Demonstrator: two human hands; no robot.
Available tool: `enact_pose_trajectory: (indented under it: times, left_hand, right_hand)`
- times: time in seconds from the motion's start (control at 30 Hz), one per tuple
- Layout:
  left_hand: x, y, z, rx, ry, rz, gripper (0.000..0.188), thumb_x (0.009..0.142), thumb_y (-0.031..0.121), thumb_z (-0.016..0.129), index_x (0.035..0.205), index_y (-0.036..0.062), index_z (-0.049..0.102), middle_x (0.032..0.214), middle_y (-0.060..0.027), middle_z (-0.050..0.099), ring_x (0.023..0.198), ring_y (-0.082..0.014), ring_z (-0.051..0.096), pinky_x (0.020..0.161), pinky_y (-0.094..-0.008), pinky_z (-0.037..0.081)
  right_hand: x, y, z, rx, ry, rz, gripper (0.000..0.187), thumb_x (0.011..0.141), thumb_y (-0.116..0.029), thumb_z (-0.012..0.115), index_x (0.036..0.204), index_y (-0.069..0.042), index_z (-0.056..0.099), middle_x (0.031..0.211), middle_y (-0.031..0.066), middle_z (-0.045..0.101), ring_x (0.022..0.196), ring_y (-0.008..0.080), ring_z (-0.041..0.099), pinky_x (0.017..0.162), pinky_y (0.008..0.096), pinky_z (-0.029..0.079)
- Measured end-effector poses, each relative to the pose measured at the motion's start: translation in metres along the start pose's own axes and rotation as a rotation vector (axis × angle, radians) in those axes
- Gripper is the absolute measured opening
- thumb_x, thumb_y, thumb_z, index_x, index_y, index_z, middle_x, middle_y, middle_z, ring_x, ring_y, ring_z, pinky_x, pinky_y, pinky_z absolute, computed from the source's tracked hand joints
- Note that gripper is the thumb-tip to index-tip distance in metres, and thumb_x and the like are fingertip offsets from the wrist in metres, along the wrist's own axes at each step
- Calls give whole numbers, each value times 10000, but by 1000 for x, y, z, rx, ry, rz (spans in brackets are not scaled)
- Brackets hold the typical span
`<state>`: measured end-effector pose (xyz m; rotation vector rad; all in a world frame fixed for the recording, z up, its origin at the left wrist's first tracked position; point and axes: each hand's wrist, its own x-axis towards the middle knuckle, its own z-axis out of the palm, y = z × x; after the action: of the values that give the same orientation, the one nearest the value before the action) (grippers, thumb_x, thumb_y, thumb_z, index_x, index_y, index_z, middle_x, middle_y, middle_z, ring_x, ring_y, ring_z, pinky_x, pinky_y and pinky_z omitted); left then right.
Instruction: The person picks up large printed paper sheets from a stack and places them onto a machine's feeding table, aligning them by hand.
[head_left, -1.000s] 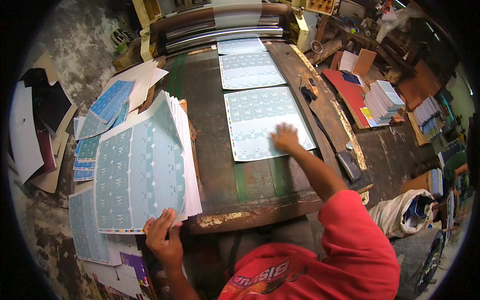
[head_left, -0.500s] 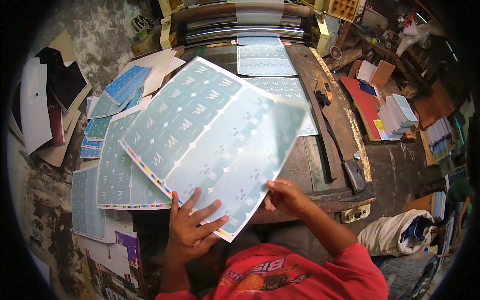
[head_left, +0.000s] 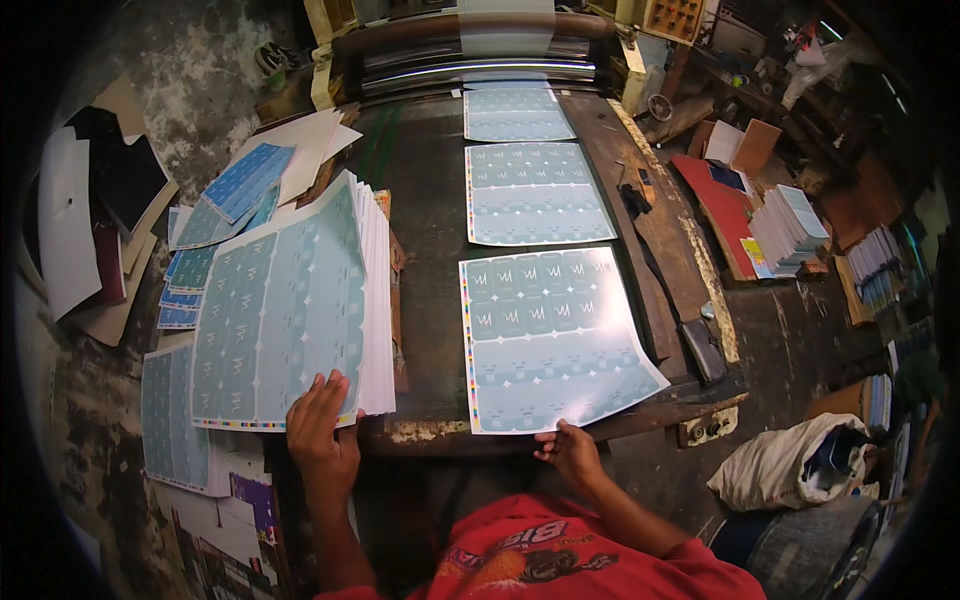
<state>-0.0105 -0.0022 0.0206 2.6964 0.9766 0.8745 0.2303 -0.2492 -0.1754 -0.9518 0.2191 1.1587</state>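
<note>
Pinching right hand: the bare right hand [head_left: 576,458] has thumb and finger closed on the near edge of a glossy pale teal printed paper sheet [head_left: 545,340], its other fingers curled.
Near sheet: lying at the near end of a dark, worn wooden table [head_left: 430,290], its near right corner drawn out to a point (light glares off its right side).
Left hand: the bare left hand [head_left: 322,432] rests at the near right corner of a thick stack of pale teal printed paper sheets [head_left: 275,320], fingers together; whether its thumb pinches a sheet, I cannot tell.
Row: a second matching teal sheet [head_left: 540,195] and a third matching teal sheet [head_left: 515,115] lie farther off, toward shiny horizontal metal rollers [head_left: 480,73].
Change: half a second ago the near sheet was aloft and tilted, with both hands at it; now it is down, and the left hand is back at the stack.
Meaning: as I judge it, the row has gained a sheet at its near end, and only the right hand tends it.
</note>
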Motion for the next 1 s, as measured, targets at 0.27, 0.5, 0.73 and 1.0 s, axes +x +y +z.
enact_pose_trajectory:
  times: [0.27, 0.5, 0.73, 1.0]
  left_hand:
    - [9, 3, -21, -310, -17, -116, 366, 879, 318, 689, 1115, 39, 696, 1158, -128, 690, 1181, -306, 598, 1026, -405, 399]
    - [7, 8, -16, -428, 31, -296, 301, 949, 289, 610, 1083, 37, 706, 1154, -128, 692, 1211, -294, 581, 1055, -408, 374]
    - [5, 14, -20, -322, 1, -243, 276, 962, 254, 587, 1127, 57, 687, 1183, -112, 682, 1241, -319, 558, 1077, -450, 354]
    - [4, 11, -20, -444, 23, -353, 301, 993, 253, 544, 1142, 22, 669, 1164, -135, 683, 1163, -266, 600, 1044, -403, 386]
  right_hand:
    - [33, -27, 22, 52, -1, -87, 311, 1036, -291, 381, 1026, -3, 497, 951, 196, 656, 740, 218, 624, 792, 449, 556]
    - [86, -54, 39, 41, -41, -186, 428, 1030, -365, 377, 1052, 42, 509, 944, 196, 647, 759, 219, 618, 791, 422, 547]
    - [135, -62, 54, 93, 22, -252, 398, 1011, -405, 416, 1037, -20, 511, 880, 138, 636, 739, 200, 601, 806, 420, 538]
    - [193, -76, 60, 122, 5, -261, 330, 1006, -350, 457, 1165, -64, 417, 927, 140, 630, 729, 198, 584, 726, 417, 537]
